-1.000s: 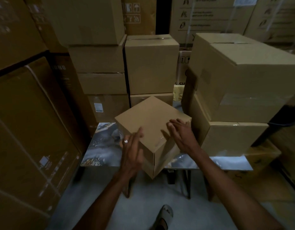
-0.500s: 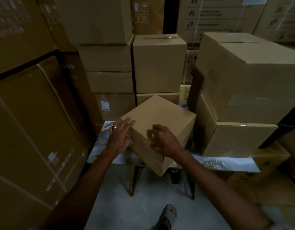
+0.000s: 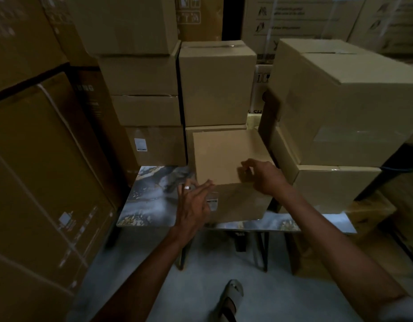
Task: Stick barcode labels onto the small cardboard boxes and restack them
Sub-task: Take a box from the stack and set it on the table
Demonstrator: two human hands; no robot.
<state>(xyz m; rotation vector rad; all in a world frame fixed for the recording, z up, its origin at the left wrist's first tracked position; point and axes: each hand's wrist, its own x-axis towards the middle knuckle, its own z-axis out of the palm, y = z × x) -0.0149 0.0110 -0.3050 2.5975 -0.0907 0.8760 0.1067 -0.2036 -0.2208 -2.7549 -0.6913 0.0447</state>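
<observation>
a small box [image 3: 226, 159] sits on the tabletop [image 3: 152, 201], near its front edge and about midway along, squared to the viewer. a white label [image 3: 212, 202] shows on the box's front face at the lower left, partly behind the left hand [image 3: 191, 205]. that hand lies at the box's front left corner, fingers straight and spread wide, fingertips touching the top edge; a ring [image 3: 187, 187] is on one finger. whether it touches the label cannot be told. the right hand [image 3: 263, 175] rests on the box's top near the front right, fingers curled loosely, gripping nothing that shows. to the right, two large boxes [image 3: 340, 135] are stacked on the tabletop's right end, just beside the small box. at the back edge stand more stacked boxes [image 3: 214, 89]; one at back left carries a white label of its own. a sandalled foot [image 3: 232, 298] is on the floor below the front edge.
</observation>
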